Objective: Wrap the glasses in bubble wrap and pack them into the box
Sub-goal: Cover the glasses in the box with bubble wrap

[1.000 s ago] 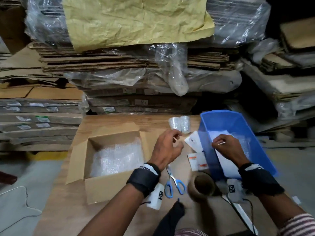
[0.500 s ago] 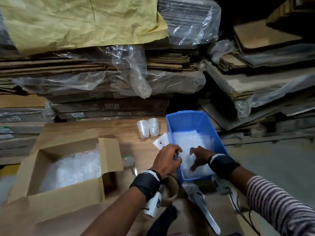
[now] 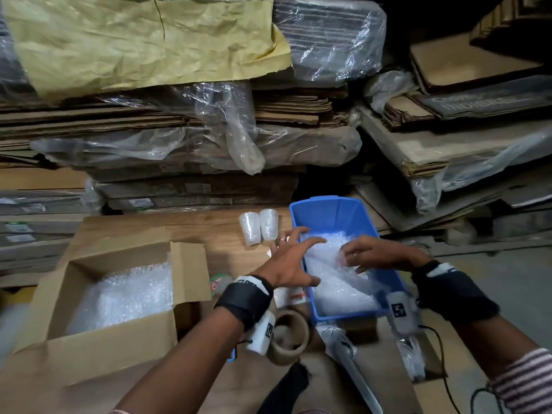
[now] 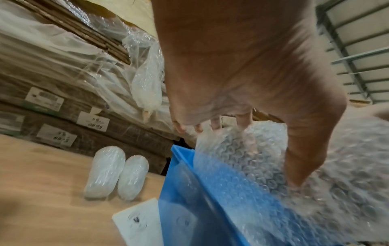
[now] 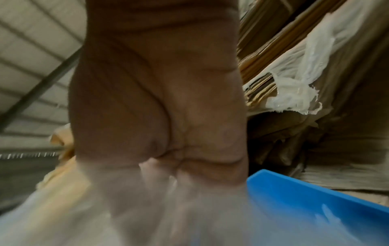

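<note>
Both hands were in the blue bin [image 3: 334, 210], which sat on the wooden table [image 3: 209, 231] right of centre. The left hand [image 3: 291, 264] lay spread over the bin's left rim, fingers straight and fanned, thumb down on the bubble wrap [image 3: 337, 282] heaped inside. The wrist view showed the thumb pressing into the sheet and the fingertips [image 4: 244, 119] past its raised edge; no curl round it.

The right hand [image 3: 376, 253] rested on the wrap from the far side, fingers extended across the sheet. Its wrist view was blurred, so whether it pinched the plastic could not be told.

Two wrapped glasses [image 3: 259, 226] stood side by side on the table, just left of the bin's far corner and touching each other. The cardboard box [image 3: 98, 342] sat open at the left, well apart from them, with a layer of bubble wrap lining its bottom.

A tape roll [image 3: 288, 337] lay near the bin's near-left corner. White cards [image 3: 291, 297] lay against the bin's left wall. Stacks of flattened cardboard [image 3: 179, 121], partly under clear plastic, rose behind the table.
</note>
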Action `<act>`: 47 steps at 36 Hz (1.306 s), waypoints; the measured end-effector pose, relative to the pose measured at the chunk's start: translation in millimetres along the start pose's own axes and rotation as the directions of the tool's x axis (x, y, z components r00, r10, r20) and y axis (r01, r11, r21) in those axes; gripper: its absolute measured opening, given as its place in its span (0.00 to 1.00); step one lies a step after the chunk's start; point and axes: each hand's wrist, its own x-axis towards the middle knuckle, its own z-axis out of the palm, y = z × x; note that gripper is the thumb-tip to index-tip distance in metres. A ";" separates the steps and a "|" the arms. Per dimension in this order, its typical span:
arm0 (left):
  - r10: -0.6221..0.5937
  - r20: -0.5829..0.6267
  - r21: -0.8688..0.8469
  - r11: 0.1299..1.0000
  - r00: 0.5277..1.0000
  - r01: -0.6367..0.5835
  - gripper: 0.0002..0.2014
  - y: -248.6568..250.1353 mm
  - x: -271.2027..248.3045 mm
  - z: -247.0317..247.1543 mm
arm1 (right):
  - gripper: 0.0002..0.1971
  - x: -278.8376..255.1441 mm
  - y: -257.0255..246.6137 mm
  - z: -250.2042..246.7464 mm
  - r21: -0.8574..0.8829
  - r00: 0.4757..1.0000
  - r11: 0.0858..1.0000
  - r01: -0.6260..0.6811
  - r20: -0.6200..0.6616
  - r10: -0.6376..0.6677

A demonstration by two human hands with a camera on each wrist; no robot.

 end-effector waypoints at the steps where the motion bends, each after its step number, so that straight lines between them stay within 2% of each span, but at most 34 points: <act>1: 0.016 0.001 0.018 1.000 1.000 -0.016 0.36 1.6 1.3 -5.2 | 0.08 -6.8 -3.9 -4.5 0.084 0.999 0.996 0.035 0.026 -0.037; 4: -0.019 -0.007 -0.042 0.999 1.000 0.018 0.25 3.6 1.8 -20.4 | 0.15 -22.4 -12.8 -11.6 0.255 0.992 0.962 0.099 0.050 -0.116; 6: -0.049 -0.023 -0.080 0.996 0.999 0.047 0.22 -1.4 1.7 -29.8 | 0.14 -27.4 -15.2 -12.3 0.417 0.997 0.907 0.061 0.015 -0.074; 8: -0.072 -0.041 -0.147 0.987 0.997 0.065 0.17 -9.1 -2.8 -42.9 | 0.17 -25.0 -14.1 -8.3 0.604 1.000 0.797 0.013 -0.017 -0.004; 10: -0.058 0.009 -0.318 0.946 0.998 0.058 0.13 -14.2 -12.2 -57.9 | 0.30 -22.4 -13.2 -3.0 0.741 0.999 0.671 0.008 -0.032 0.024; 11: -0.046 0.026 -0.379 0.924 0.999 0.053 0.14 -16.4 -17.5 -65.0 | 0.36 -21.2 -15.0 -1.6 0.765 0.998 0.644 0.022 -0.059 0.036; 14: -0.077 0.032 -0.466 0.881 0.996 0.083 0.13 -21.7 -37.4 -84.8 | 0.51 -15.0 -22.1 2.4 0.811 0.993 0.578 0.093 -0.114 0.000; 17: -0.133 0.053 -0.482 0.864 0.990 0.142 0.09 -33.7 -58.6 -96.9 | 0.60 -6.5 -35.8 12.8 0.824 0.992 0.555 0.114 -0.069 -0.102; 19: -0.166 0.053 -0.526 0.834 0.985 0.169 0.11 -43.4 -73.1 -102.8 | 0.54 -3.9 -44.4 22.0 0.750 0.984 0.646 0.140 -0.033 -0.175; 21: -0.183 0.057 -0.554 0.812 0.982 0.183 0.15 -51.3 -86.1 -108.4 | 0.40 -0.1 -53.9 33.5 0.585 0.978 0.789 0.187 -0.032 -0.208; 23: -0.214 0.043 -0.580 0.790 0.976 0.199 0.08 -58.5 -101.1 -114.5 | 0.31 6.0 -67.2 44.6 0.451 0.981 0.872 0.191 -0.045 -0.191; 26: -0.231 0.043 -0.596 0.775 0.972 0.211 0.09 -74.4 -122.2 -125.5 | 0.18 22.4 -83.7 60.3 0.375 0.976 0.902 0.213 -0.126 -0.178; 28: -0.219 0.043 -0.613 0.765 0.975 0.198 0.08 -84.8 -138.7 -135.2 | 0.14 32.5 -93.4 68.9 0.396 0.967 0.886 0.241 -0.180 -0.183; 32: -0.267 -0.046 -0.688 0.707 0.963 0.163 0.23 -110.2 -172.7 -152.6 | 0.11 51.9 -119.2 81.5 0.413 0.939 0.862 0.294 -0.291 -0.181; 34: -0.343 -0.102 -0.765 0.627 0.934 0.147 0.27 -124.9 -188.4 -157.7 | 0.08 62.6 -132.9 87.9 0.410 0.929 0.858 0.310 -0.324 -0.181; 36: -0.438 -0.184 -0.832 0.546 0.880 0.098 0.27 -139.8 -202.0 -161.6 | 0.08 74.6 -148.4 96.1 0.416 0.923 0.850 0.323 -0.339 -0.184; 38: -0.541 -0.307 -0.880 0.474 0.783 -0.018 0.25 -153.5 -215.2 -163.2 | 0.09 86.4 -166.4 107.0 0.421 0.921 0.846 0.328 -0.343 -0.186; 39: -0.581 -0.369 -0.879 0.471 0.726 -0.070 0.25 -159.4 -221.6 -164.6 | 0.10 92.2 -175.9 113.4 0.427 0.921 0.842 0.329 -0.342 -0.186; 41: -0.615 -0.473 -0.830 0.551 0.630 -0.085 0.28 -172.5 -233.0 -165.9 | 0.10 102.6 -194.3 126.5 0.412 0.923 0.849 0.331 -0.328 -0.201; 43: -0.605 -0.564 -0.741 0.671 0.562 -0.022 0.32 -187.7 -246.3 -166.6 | 0.12 113.5 -211.2 140.0 0.340 0.918 0.879 0.334 -0.329 -0.221; 45: -0.554 -0.640 -0.629 0.776 0.533 0.052 0.36 -200.2 -260.3 -167.5 | 0.11 125.9 -225.6 152.2 0.198 0.905 0.922 0.332 -0.341 -0.253; 47: -0.495 -0.691 -0.503 0.853 0.527 0.141 0.39 -210.3 -273.4 -166.5 | 0.12 139.7 -238.2 163.7 0.031 0.912 0.957 0.288 -0.315 -0.264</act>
